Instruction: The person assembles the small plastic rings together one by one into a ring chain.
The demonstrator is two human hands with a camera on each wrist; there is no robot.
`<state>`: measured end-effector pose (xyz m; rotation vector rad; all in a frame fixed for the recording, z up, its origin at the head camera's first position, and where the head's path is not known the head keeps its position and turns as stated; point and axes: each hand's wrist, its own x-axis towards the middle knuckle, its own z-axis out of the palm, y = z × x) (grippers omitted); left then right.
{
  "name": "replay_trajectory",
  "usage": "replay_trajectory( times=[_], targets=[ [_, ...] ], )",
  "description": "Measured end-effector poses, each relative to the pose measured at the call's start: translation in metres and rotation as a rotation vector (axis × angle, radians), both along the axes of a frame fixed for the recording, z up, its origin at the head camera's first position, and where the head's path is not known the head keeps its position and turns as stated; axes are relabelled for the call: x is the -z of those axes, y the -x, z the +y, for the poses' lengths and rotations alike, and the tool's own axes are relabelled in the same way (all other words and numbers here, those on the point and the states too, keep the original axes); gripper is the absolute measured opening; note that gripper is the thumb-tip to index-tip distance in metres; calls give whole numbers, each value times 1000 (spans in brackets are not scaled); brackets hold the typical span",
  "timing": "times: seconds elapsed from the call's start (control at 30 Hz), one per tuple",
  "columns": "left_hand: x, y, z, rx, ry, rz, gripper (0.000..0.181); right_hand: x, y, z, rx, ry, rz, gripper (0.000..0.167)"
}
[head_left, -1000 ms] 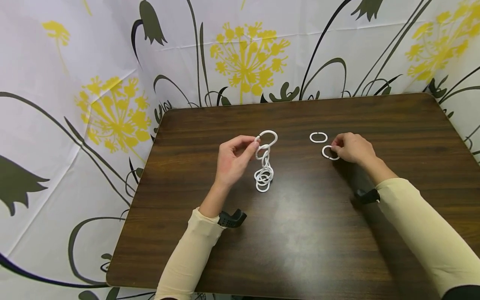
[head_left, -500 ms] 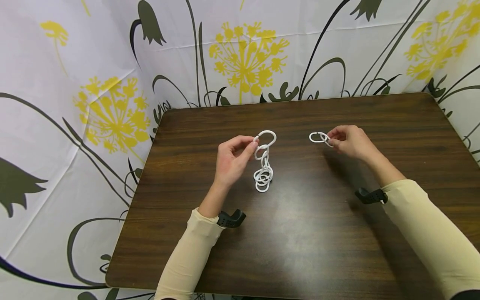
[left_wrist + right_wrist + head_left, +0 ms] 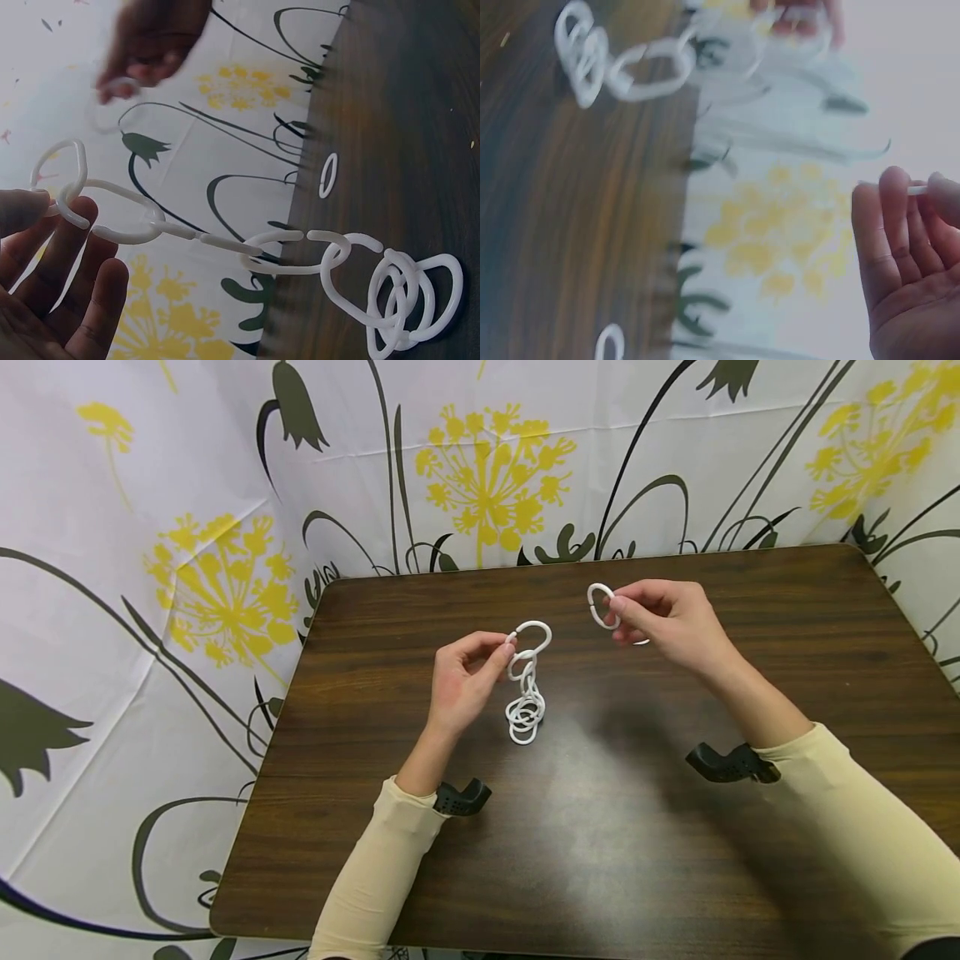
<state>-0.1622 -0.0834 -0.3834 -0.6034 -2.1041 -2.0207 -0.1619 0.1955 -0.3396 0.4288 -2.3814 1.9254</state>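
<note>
My left hand [image 3: 467, 681] pinches the top link of a white plastic link chain [image 3: 529, 653] between thumb and fingertips. The chain hangs from there, and its lower links lie heaped on the table. In the left wrist view several chain links [image 3: 225, 244] run from the fingers down to the heap. My right hand [image 3: 678, 622] is raised to the right of the chain and pinches a single white oval link [image 3: 590, 597], which has a small gap in its side. Another loose link [image 3: 641, 642] lies on the table, mostly hidden behind the right hand; the left wrist view shows it whole.
The dark wood-grain table [image 3: 360, 710] ends at a back edge against a white cloth [image 3: 360, 485] printed with yellow and green plants. Black wrist cameras sit on both sleeves. The right wrist view is blurred.
My right hand drew one loose link across the table toward the other, then lifted it and moved left toward the chain. The left hand and chain stay almost still.
</note>
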Motion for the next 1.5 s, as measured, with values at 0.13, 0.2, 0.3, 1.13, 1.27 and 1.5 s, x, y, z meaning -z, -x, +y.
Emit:
replay_trajectory(
  times=[0.13, 0.2, 0.3, 1.13, 1.27, 1.5],
  targets=[
    [0, 0, 1, 1, 15, 2, 14, -12, -11, -17, -49, 73, 45, 15],
    [-1, 0, 1, 0, 24, 5, 14, -15, -15, -25, -71, 94, 65, 14],
    [-1, 0, 1, -5, 31, -1, 14, -16, -19, -36, -106, 118, 82, 14],
    [-33, -22, 9, -4, 112, 37, 12, -3, -23, -68, -162, -14, 105, 12],
    [-32, -21, 9, -1, 110, 54, 11, -2, -22, -70, -175, -14, 123, 9],
    [-33, -20, 7, -3, 122, 55, 11, -2, -21, -73, -155, -41, 189, 7]
  ],
)
